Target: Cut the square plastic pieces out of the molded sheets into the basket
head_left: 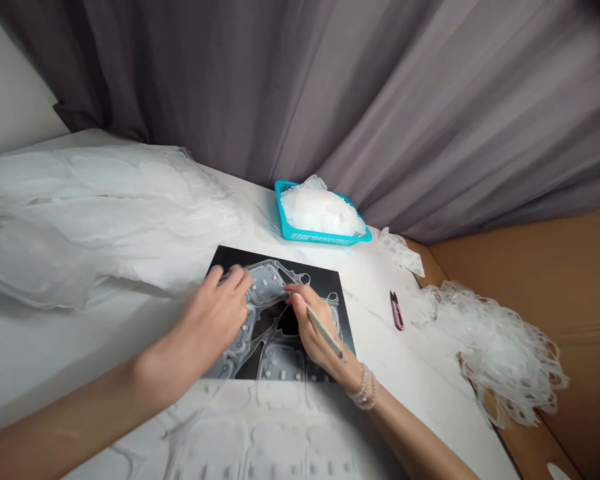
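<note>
A translucent moulded silicone-like sheet (pixel 267 283) with rounded panels and small raised bumps lies on a black mat (pixel 344 293). My left hand (pixel 220 310) is at the sheet's upper left edge, fingers bent and closed on it; the thumb is hidden. In my right hand (pixel 317 323) is a slim pale pen-like tool (pixel 325 331), gripped like a pencil. Its tip reaches the sheet near the middle of the mat, and the exact kind of tool cannot be made out. More pale moulded sheets (pixel 275 433) lie in front of the mat.
Beyond the mat stands a turquoise basket (pixel 320 237) heaped with white pieces. Pink thread snips (pixel 397 311) lie to the right. A tangle of clear trimmings (pixel 500 347) spills over a cardboard box (pixel 540 273). Piled translucent sheets (pixel 90 220) cover the left side, before a grey curtain (pixel 280 87).
</note>
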The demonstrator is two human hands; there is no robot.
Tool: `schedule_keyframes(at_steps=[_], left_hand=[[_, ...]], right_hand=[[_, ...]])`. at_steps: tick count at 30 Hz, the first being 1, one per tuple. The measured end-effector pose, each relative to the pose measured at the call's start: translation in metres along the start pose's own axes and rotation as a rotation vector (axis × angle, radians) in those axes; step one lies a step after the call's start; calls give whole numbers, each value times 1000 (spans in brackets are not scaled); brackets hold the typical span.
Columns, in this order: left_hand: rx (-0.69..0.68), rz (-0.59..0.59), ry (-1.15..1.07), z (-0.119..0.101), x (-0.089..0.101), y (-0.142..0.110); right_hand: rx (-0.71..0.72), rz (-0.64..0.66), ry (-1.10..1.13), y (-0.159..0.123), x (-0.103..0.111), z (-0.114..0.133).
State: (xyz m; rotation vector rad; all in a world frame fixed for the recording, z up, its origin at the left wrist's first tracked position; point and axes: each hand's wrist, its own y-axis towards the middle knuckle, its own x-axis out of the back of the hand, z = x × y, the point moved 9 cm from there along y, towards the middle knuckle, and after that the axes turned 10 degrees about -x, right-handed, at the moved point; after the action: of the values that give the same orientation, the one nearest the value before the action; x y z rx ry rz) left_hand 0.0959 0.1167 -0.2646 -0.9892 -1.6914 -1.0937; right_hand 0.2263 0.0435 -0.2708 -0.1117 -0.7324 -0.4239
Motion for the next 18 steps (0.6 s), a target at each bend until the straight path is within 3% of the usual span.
schedule_keyframes(at_steps=[3, 8, 10, 14, 18], left_hand=[[-147, 81, 89, -16, -18, -9], [-120, 137, 360, -38, -42, -28], [-104, 134, 394, -43, -43, -29], [-75, 161, 425, -42, -40, -27], [-116, 156, 391, -39, -32, -29]], right_hand=[[-49, -41, 23, 10, 15, -8], [-119, -103, 40, 20, 25, 0], [-104, -79, 107, 21, 18, 11], [-89, 111, 275, 23, -19, 24], [-44, 93, 142, 21, -34, 24]])
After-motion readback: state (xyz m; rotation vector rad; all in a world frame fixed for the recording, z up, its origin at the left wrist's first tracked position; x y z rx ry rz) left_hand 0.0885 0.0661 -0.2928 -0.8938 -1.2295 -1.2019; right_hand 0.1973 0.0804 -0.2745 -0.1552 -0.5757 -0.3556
